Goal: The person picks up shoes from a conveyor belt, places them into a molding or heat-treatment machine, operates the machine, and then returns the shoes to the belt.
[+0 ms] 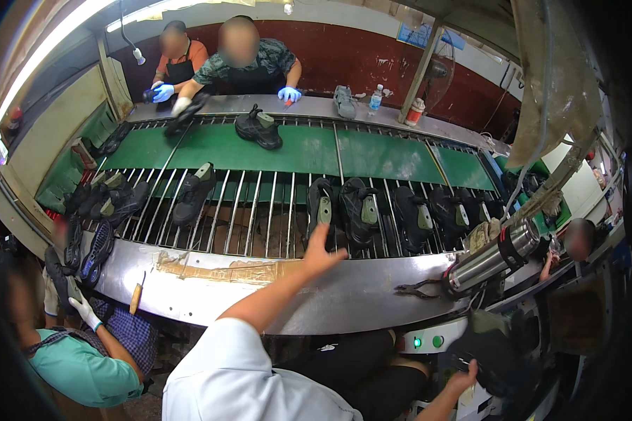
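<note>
My left hand [321, 255] reaches over the near metal edge of the roller conveyor with its thumb and fingers spread. Its fingertips are at the lower end of a black shoe [317, 195] that has a green shoe last inside; I cannot tell if they touch. Just right of it lies another black shoe [358, 210] on a last. Low at the right, my right hand [462, 379] is closed on the edge of a dark shoe [486, 358]. That shoe is smeared by motion and has an olive-green part on top.
More black shoes [413, 217] line the rollers. A steel thermos [488, 258] and pliers [418, 288] lie on the near ledge, with a wooden-handled tool [137, 293] further left. Beyond the green belt [305, 149], two people work; another person [84, 358] handles a shoe at left.
</note>
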`<act>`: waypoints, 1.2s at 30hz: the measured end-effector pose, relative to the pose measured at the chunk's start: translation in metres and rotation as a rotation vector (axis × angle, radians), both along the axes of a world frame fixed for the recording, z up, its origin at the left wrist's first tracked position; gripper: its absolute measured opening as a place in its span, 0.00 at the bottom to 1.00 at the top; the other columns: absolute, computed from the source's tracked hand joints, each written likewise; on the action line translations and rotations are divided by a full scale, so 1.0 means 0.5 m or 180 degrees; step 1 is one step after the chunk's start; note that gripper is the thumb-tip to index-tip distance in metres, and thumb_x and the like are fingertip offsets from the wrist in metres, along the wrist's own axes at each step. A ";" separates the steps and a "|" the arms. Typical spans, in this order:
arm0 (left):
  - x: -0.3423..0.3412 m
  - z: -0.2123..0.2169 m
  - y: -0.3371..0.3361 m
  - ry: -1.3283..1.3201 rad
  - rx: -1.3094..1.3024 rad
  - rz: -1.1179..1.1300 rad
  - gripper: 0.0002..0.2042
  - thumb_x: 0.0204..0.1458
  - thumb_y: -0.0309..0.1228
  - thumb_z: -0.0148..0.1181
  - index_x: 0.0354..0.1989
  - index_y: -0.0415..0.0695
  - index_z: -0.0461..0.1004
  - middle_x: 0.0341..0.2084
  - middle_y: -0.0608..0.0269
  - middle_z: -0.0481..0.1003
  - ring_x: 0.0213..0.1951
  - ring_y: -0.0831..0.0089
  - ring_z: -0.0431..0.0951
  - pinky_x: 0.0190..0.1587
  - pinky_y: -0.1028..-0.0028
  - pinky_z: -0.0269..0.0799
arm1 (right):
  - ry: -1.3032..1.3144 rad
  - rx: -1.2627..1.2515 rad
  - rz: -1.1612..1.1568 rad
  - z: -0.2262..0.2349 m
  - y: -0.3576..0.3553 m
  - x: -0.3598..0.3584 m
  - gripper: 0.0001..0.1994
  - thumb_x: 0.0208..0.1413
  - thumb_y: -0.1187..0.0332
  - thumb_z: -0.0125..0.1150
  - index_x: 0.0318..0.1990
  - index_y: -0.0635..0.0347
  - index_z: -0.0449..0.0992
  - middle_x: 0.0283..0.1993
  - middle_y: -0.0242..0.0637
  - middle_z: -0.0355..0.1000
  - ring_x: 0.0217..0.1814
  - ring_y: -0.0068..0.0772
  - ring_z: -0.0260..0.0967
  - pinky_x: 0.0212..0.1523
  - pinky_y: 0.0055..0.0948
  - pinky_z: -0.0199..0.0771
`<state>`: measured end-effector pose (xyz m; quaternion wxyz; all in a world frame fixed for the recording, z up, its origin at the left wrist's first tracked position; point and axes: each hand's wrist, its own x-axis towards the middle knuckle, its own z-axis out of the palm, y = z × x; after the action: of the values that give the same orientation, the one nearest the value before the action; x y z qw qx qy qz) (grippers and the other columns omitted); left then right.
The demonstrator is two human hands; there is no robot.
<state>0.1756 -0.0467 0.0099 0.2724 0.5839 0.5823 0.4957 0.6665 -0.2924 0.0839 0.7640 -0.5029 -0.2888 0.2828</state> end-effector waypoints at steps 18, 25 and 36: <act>-0.323 0.129 -0.539 -0.1040 -0.0680 0.1734 0.29 0.39 0.31 0.71 0.51 0.34 0.69 0.41 0.56 0.76 0.42 0.69 0.76 0.49 0.70 0.71 | -0.2690 -0.0790 0.3695 0.119 0.105 -0.518 0.20 0.47 0.67 0.67 0.48 0.65 0.75 0.47 0.46 0.74 0.50 0.38 0.73 0.52 0.31 0.70; -0.292 0.010 -0.475 0.0136 0.0278 0.1646 0.36 0.36 0.33 0.71 0.57 0.35 0.65 0.51 0.44 0.69 0.54 0.52 0.69 0.58 0.63 0.63 | -0.2001 -0.1586 0.1175 0.035 0.036 -0.233 0.09 0.48 0.76 0.62 0.38 0.65 0.75 0.34 0.34 0.74 0.35 0.23 0.70 0.39 0.23 0.71; -0.227 -0.002 -0.060 0.0258 0.0319 0.1901 0.33 0.38 0.38 0.70 0.58 0.46 0.69 0.52 0.54 0.70 0.52 0.57 0.73 0.54 0.66 0.68 | -0.2517 -0.1594 0.0772 -0.010 -0.022 -0.242 0.04 0.49 0.78 0.59 0.33 0.65 0.74 0.27 0.32 0.71 0.28 0.21 0.68 0.32 0.22 0.69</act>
<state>0.0620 -0.0764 0.0086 0.0620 0.4189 0.7134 0.5583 0.5457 -0.3032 0.0789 0.4127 -0.7030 -0.5367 0.2177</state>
